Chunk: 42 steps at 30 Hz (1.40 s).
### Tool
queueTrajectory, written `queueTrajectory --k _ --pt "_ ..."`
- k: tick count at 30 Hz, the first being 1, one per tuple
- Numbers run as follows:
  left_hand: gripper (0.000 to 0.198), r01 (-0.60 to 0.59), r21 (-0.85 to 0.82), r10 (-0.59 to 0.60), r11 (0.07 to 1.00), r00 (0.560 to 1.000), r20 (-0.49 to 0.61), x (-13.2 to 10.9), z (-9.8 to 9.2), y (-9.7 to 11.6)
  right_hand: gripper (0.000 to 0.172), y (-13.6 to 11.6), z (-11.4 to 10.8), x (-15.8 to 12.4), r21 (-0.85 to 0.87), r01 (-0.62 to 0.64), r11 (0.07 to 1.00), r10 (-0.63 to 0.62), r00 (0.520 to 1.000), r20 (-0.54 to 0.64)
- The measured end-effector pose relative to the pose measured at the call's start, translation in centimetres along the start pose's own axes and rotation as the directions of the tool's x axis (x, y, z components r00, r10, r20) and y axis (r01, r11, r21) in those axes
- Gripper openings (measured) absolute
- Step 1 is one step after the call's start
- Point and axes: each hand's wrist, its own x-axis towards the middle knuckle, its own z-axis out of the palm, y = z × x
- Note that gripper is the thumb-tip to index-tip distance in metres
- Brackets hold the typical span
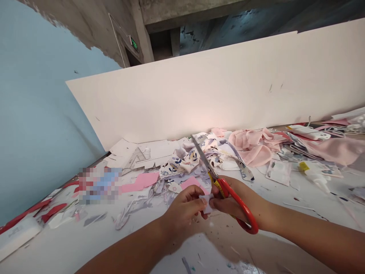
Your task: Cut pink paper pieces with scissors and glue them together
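Between the fingertips of both hands is a small pale lavender piece point(207, 204), thin like cloth or paper. My left hand point(184, 207) pinches its left side between thumb and fingers. Red-handled scissors point(239, 203) rest in my right hand point(242, 198), their blades pointing up and away to the left; the thumb and fingertips of that hand also touch the pale piece. Just beyond the hands lie a pink sheet point(194, 184) and a crumpled floral cloth point(182, 161). Some of the fingers are hidden behind the piece and the scissors.
A white panel point(199, 95) stands along the back. Pink cloth point(256, 142) is heaped at the back right, near a white bottle with a yellow cap point(315, 176). Red scraps point(54, 211) lie left, and offcuts litter the white table point(137, 236).
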Motion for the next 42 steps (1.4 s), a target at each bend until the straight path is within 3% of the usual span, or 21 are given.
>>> queueTrajectory --k 4,8,12,15,21,28,31,34,36,42 --pt "0.011 0.021 0.040 -0.024 0.999 0.998 0.061 0.2 0.0 0.0 0.013 -0.7 -0.1 -0.2 -0.094 0.002 0.996 0.008 0.994 0.109" --pt "0.015 -0.100 0.188 0.094 0.977 0.995 0.038 0.2 -0.1 0.1 0.014 -0.6 -0.3 -0.1 -0.132 0.033 0.991 -0.030 0.999 0.019" --pt "0.014 -0.255 0.276 0.281 0.927 0.958 -0.057 0.1 -0.1 0.0 0.017 -0.4 -0.7 0.1 -0.110 0.040 0.993 -0.047 0.997 -0.063" --pt "0.012 -0.306 0.284 0.343 0.909 0.935 -0.088 0.2 0.0 -0.2 0.020 -0.3 -0.7 0.1 -0.054 0.020 0.998 -0.024 0.997 -0.075" --pt "0.011 -0.305 0.194 0.326 0.932 0.941 -0.088 0.0 0.3 -0.3 0.014 -0.3 -0.1 0.0 -0.088 0.039 0.995 -0.054 0.981 -0.186" --pt "0.014 -0.247 0.126 0.260 0.961 0.961 -0.096 0.0 0.3 -0.4 0.018 -0.2 0.1 -0.2 -0.045 0.070 0.997 -0.076 0.984 -0.162" --pt "0.014 -0.240 0.075 0.248 0.968 0.960 -0.130 0.1 0.2 0.0 0.023 -0.4 -0.2 -0.5 -0.066 0.132 0.989 -0.140 0.982 -0.131" --pt "0.014 -0.246 0.047 0.250 0.968 0.954 -0.167 0.1 0.1 0.5 0.038 -0.4 -0.8 -0.9 -0.208 0.219 0.953 -0.255 0.953 -0.165" --pt "0.014 -0.242 0.039 0.246 0.969 0.954 -0.172 0.0 0.1 0.7 0.045 0.0 -1.3 -1.1 -0.347 0.209 0.914 -0.281 0.944 -0.171" --pt "0.013 -0.287 0.068 0.295 0.956 0.928 -0.227 0.2 -0.3 0.5 0.052 1.2 -3.3 -1.7 -0.685 0.031 0.728 -0.160 0.979 -0.127"
